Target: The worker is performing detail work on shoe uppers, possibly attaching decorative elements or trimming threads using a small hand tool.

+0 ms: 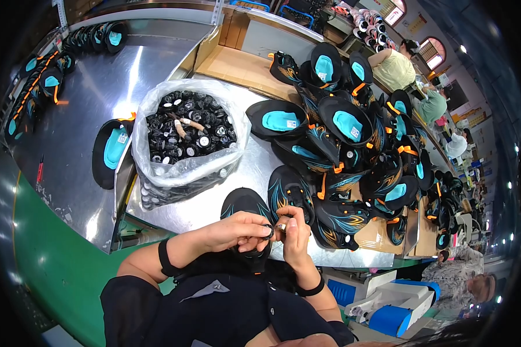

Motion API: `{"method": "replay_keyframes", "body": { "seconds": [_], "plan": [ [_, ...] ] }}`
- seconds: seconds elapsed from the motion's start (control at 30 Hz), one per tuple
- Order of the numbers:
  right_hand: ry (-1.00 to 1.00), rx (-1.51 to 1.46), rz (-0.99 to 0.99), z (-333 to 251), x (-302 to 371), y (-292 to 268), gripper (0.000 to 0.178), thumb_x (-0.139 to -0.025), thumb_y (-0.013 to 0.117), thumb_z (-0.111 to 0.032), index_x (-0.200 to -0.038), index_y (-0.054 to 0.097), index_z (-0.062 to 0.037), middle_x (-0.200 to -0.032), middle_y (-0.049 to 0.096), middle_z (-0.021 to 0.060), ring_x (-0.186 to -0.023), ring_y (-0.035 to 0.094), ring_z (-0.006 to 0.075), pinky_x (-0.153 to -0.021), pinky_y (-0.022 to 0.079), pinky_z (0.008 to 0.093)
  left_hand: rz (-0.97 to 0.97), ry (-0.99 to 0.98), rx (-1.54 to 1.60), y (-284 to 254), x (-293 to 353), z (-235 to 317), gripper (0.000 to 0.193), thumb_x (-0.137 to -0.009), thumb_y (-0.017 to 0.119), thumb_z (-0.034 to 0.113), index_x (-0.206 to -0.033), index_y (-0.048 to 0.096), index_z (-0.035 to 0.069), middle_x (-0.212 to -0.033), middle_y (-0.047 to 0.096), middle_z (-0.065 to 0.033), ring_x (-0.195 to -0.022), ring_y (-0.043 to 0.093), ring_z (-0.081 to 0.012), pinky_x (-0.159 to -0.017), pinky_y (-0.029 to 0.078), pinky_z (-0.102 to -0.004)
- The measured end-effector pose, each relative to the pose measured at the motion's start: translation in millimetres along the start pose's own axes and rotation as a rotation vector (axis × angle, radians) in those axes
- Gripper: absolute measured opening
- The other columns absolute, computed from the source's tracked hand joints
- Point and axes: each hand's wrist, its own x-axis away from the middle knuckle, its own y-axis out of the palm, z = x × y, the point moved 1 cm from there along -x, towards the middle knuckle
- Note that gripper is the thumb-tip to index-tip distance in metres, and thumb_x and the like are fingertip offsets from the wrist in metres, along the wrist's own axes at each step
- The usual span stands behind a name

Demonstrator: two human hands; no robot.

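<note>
Close to my body, both my hands meet above a black shoe [244, 203] with teal lines on its toe. My left hand [242, 231] is closed, pinching a small dark round piece [268, 232] between thumb and fingers. Beside it my right hand [296, 237] has its fingers bent together near the same piece; a pale bit shows at the fingertips, too small to name. Another black shoe [288, 191] with teal and orange lines lies just beyond. A clear plastic bag [237, 124] full of small black round parts stands further off, with two tan-handled items [192, 124] on top.
Many black shoes [344, 118] with teal insoles pile up at the right. One shoe [111, 153] lies left of the bag. A metal table [87, 110] with shoe rows and a red pen [40, 169] spans the left. An open cardboard box [246, 66] stands behind; people sit beyond.
</note>
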Motion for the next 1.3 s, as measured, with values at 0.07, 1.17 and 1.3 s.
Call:
{"method": "replay_keyframes", "body": {
  "seconds": [0.07, 1.17, 1.3],
  "plan": [
    [0.088, -0.007, 0.055, -3.3, 1.7, -2.7, 0.03, -0.099, 0.035, -0.023, -0.106, 0.049, 0.0025, -0.069, 0.058, 0.0064, -0.056, 0.052, 0.0099, -0.052, 0.04, 0.0248, 0.02, 0.034, -0.026, 2.1, 2.9, -0.1, 0.025, -0.094, 0.054, 0.028, -0.097, 0.057, 0.003, -0.075, 0.061, -0.0034, -0.05, 0.048, -0.0049, -0.047, 0.034, -0.0165],
    [0.197, -0.071, -0.065, 2.0, -1.8, 50.7, 0.016, -0.092, 0.058, -0.02, -0.095, 0.061, -0.0048, -0.067, 0.06, 0.0052, -0.061, 0.057, 0.0127, -0.06, 0.046, 0.0275, 0.582, 0.345, -0.075, -42.8, -30.6, -1.8, 0.013, -0.092, 0.058, 0.014, -0.088, 0.057, 0.002, -0.077, 0.058, -0.0024, -0.061, 0.048, -0.0047, -0.053, 0.036, -0.0174],
    [-0.183, 0.087, -0.049, -26.0, 7.5, 9.1, 0.025, -0.083, 0.062, -0.002, -0.108, 0.059, -0.0005, -0.089, 0.068, 0.0114, -0.07, 0.067, 0.0199, -0.06, 0.052, 0.0322, 0.591, 0.43, -0.267, -44.2, -1.8, -5.2, 0.028, -0.095, 0.054, 0.016, -0.121, 0.052, 0.006, -0.08, 0.057, -0.0021, -0.066, 0.051, -0.0067, -0.056, 0.038, -0.0182]
  ]
}}
